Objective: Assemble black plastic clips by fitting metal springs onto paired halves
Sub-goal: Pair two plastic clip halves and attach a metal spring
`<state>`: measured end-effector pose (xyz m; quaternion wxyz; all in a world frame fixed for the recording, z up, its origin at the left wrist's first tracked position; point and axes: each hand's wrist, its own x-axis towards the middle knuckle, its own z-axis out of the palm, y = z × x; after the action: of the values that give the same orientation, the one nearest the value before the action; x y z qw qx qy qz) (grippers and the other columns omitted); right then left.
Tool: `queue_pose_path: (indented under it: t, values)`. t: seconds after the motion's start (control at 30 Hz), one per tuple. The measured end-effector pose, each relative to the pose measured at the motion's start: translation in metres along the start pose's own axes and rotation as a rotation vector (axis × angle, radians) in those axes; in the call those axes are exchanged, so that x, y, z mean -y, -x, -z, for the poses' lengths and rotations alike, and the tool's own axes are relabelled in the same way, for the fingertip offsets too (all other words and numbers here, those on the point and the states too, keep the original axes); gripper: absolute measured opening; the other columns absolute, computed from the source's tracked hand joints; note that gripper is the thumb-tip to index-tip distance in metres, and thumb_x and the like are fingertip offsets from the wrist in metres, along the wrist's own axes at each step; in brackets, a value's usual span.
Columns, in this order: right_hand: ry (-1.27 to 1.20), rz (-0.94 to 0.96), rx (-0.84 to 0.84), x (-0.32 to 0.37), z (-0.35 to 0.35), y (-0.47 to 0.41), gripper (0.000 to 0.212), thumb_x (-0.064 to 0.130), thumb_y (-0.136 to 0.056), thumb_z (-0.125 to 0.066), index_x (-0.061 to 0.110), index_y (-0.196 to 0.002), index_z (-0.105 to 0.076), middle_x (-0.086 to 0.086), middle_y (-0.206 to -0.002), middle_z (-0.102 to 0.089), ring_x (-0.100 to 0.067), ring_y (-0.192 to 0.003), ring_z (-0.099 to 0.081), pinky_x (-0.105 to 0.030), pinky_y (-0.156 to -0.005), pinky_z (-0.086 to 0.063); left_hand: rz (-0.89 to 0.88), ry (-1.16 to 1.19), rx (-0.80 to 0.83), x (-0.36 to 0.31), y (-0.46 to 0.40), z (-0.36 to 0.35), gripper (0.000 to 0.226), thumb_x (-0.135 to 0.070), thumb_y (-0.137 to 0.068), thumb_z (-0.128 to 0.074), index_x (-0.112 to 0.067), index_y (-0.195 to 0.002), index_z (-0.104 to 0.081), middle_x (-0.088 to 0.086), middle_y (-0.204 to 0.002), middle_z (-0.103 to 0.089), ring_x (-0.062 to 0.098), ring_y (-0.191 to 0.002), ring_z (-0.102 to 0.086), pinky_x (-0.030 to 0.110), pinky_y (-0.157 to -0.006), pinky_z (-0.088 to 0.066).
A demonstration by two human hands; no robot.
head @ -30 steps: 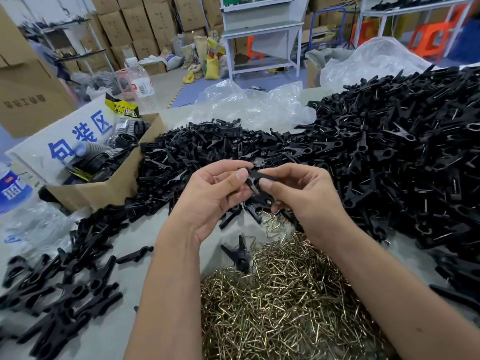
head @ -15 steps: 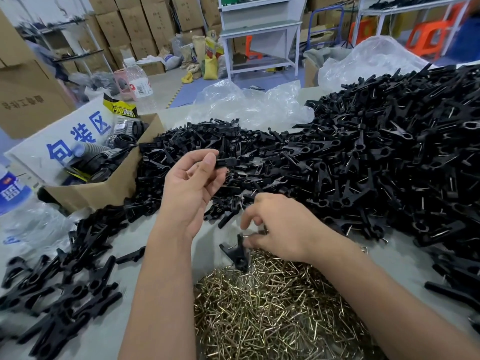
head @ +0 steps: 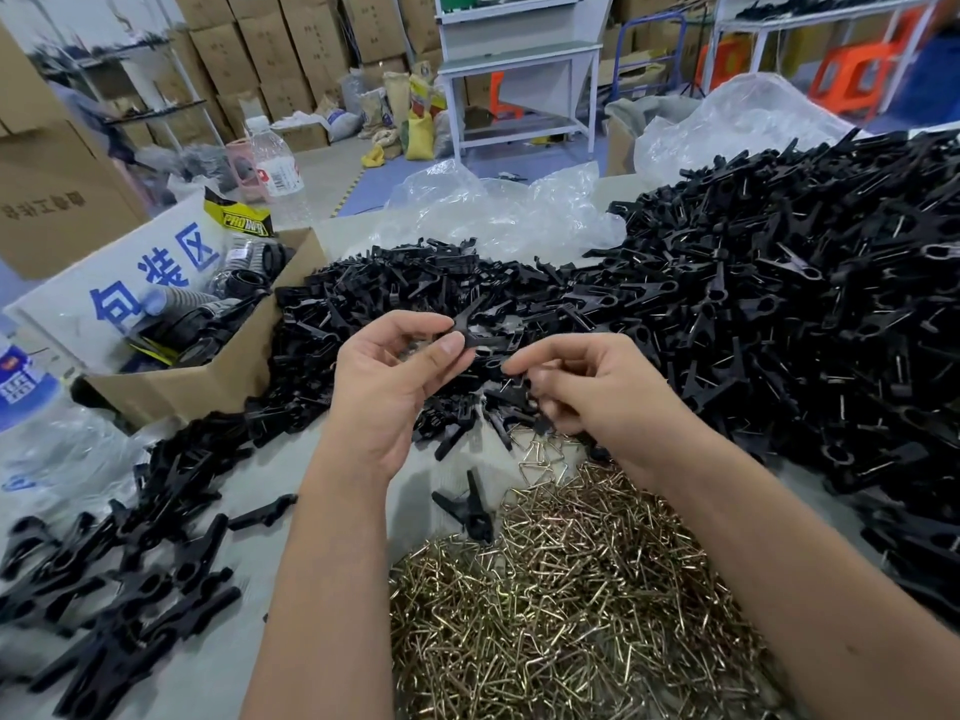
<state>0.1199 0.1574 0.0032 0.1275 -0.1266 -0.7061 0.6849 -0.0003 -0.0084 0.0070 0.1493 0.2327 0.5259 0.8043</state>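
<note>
My left hand [head: 395,376] pinches a black clip half pair [head: 480,335] between thumb and fingertips, held above the loose black halves pile [head: 415,283]. My right hand [head: 592,392] is just right of it with fingers curled, thumb and index pinched on a small metal spring that is mostly hidden. The brass-coloured spring pile [head: 571,589] lies below both hands. One assembled clip [head: 470,506] stands at the springs' near-left edge.
A large heap of black clips [head: 779,314] fills the right side, and more clips [head: 130,563] lie at the left. An open cardboard box [head: 208,376] sits at the left, clear plastic bags [head: 498,210] behind the piles, and a water bottle [head: 272,158] beyond.
My right hand has lifted off the spring pile and come up toward the left hand. My left hand has drawn back from the halves pile with a black piece pinched.
</note>
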Motion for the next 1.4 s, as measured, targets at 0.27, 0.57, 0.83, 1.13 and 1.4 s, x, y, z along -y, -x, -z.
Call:
queue_pose_path:
  t: [0.27,0.57,0.83,1.13,1.4]
  values:
    - [-0.164,0.096,-0.138,-0.002,-0.005,-0.002,0.006,0.015,-0.086,-0.084,0.010,-0.089,-0.082,-0.007,-0.066,-0.067,-0.015,-0.057,-0.058,-0.022,-0.054,-0.051,0.064,-0.046,0.046,0.006,0.001,-0.019,0.015,0.000,-0.064,-0.081,-0.012,-0.072,-0.078,0.010,-0.078,-0.072,0.022,-0.081,-0.076,0.028,-0.078,-0.062]
    - [-0.322,0.030,-0.213,-0.005,-0.004,-0.004,0.004,0.011,-0.085,-0.082,0.008,-0.087,-0.081,-0.003,-0.066,-0.070,-0.010,-0.056,-0.062,-0.019,-0.053,-0.051,0.175,-0.030,0.100,0.005,0.002,-0.020,0.015,0.008,-0.091,-0.065,-0.003,-0.096,-0.074,0.015,-0.093,-0.077,0.030,-0.091,-0.077,0.031,-0.081,-0.062]
    - [-0.253,0.005,-0.225,-0.007,-0.004,-0.005,0.008,0.010,-0.087,-0.081,0.012,-0.079,-0.082,-0.004,-0.063,-0.069,-0.010,-0.053,-0.060,-0.018,-0.050,-0.050,0.193,-0.108,-0.042,0.011,0.002,-0.033,0.023,0.008,-0.093,-0.065,-0.008,-0.084,-0.079,0.015,-0.093,-0.077,0.026,-0.091,-0.077,0.031,-0.080,-0.062]
    - [-0.295,0.008,-0.314,-0.009,-0.004,-0.007,0.004,0.012,-0.087,-0.083,0.009,-0.086,-0.080,-0.002,-0.064,-0.069,-0.008,-0.054,-0.061,-0.018,-0.052,-0.051,0.198,-0.080,-0.040,0.014,0.000,-0.034,0.016,0.010,-0.092,-0.064,-0.001,-0.089,-0.076,0.020,-0.101,-0.076,0.026,-0.097,-0.076,0.029,-0.082,-0.061]
    - [-0.296,0.009,-0.327,-0.011,-0.003,-0.007,0.005,0.013,-0.086,-0.083,0.008,-0.086,-0.081,-0.003,-0.065,-0.070,-0.008,-0.054,-0.061,-0.019,-0.051,-0.051,0.113,-0.245,0.050,0.012,0.002,-0.029,0.014,0.008,-0.085,-0.076,-0.003,-0.093,-0.075,0.008,-0.088,-0.078,0.022,-0.087,-0.077,0.028,-0.078,-0.061]
